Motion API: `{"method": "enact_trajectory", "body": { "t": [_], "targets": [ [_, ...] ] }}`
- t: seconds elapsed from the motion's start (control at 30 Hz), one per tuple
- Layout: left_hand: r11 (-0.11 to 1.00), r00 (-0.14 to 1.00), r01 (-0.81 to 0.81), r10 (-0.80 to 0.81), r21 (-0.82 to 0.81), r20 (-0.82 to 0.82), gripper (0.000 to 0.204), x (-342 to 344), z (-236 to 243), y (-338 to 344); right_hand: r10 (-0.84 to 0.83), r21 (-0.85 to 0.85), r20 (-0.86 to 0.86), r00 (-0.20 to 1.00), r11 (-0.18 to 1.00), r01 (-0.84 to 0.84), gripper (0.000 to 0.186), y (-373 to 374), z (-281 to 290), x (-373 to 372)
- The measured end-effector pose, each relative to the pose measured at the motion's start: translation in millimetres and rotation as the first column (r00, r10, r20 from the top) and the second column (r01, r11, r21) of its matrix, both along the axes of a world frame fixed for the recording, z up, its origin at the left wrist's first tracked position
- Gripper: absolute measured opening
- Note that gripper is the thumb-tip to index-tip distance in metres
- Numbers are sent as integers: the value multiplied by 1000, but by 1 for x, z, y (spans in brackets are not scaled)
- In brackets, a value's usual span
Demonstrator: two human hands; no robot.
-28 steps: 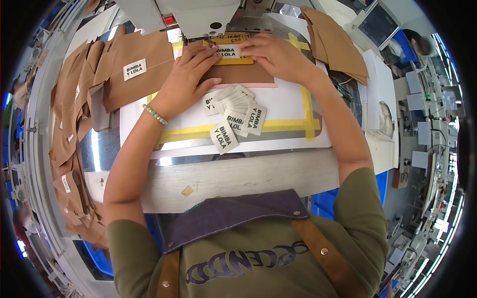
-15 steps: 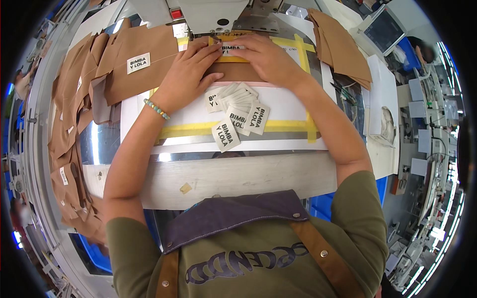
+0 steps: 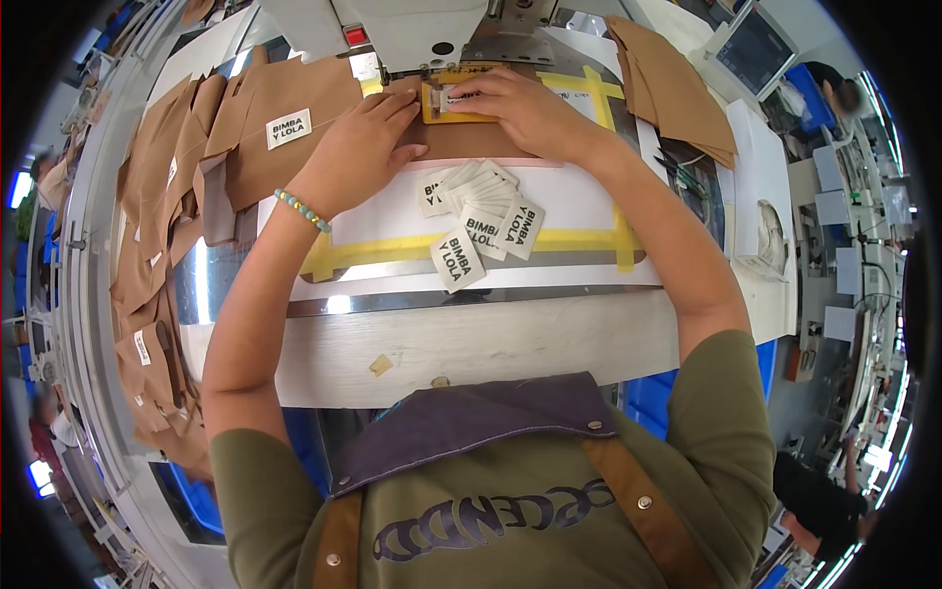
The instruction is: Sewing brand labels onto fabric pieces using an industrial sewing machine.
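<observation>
Under the sewing machine head (image 3: 412, 34) lies a brown fabric panel (image 3: 456, 142) with a yellow rectangular frame (image 3: 461, 118) on top. A white printed label (image 3: 446, 100) sits inside the frame, partly covered by fingers. My right hand (image 3: 535, 116) reaches in from the right, its outstretched fingers resting on the label. Flat on the brown fabric beside the frame's left edge rests my left hand (image 3: 358, 152), fingers extended and holding nothing. Below the panel, several loose white labels (image 3: 459, 260) are fanned out on a white sheet (image 3: 373, 211).
Brown fabric pieces (image 3: 250, 103), some bearing labels, pile up at the left. More folded brown pieces (image 3: 672, 93) lie at the far right, near a monitor (image 3: 751, 49). Yellow tape (image 3: 392, 245) borders the white sheet. Blue bins (image 3: 653, 398) show below the table edge (image 3: 510, 339).
My left hand has drawn back left, off the label and frame onto the fabric. My right fingers have shifted left over the label. The whole view has moved slightly.
</observation>
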State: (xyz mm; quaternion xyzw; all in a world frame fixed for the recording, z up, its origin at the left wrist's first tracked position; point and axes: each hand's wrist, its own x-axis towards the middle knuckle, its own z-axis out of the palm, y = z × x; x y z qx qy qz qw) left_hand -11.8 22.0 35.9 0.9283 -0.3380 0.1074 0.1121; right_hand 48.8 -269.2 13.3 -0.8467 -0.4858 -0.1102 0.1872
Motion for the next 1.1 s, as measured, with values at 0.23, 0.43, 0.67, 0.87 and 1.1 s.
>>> {"method": "enact_trajectory", "body": {
  "t": [0.23, 0.43, 0.67, 0.87, 1.1],
  "targets": [
    [1000, 1000, 10, -10, 8, -18, 53, -2, 10, 4, -19, 8, -51, 999, 1000, 20, 53, 3, 5, 4],
    [983, 964, 162, -177, -88, -199, 27, -53, 76, 3, -29, 13, -103, 994, 999, 30, 49, 4, 9, 6],
    [-39, -239, 772, -943, -634, -233, 9, -190, 209, 47, -47, 2, -107, 993, 999, 47, 45, 6, 9, 11],
    [78, -114, 870, -929, -486, -353, 26, -266, 257, 79, -89, 10, -103, 991, 996, 91, 48, 11, 9, 23],
    [115, -69, 928, -881, -354, -468, 30, -294, 267, 86, -110, 2, -127, 986, 994, 111, 47, 12, 6, 35]
  ]
}}
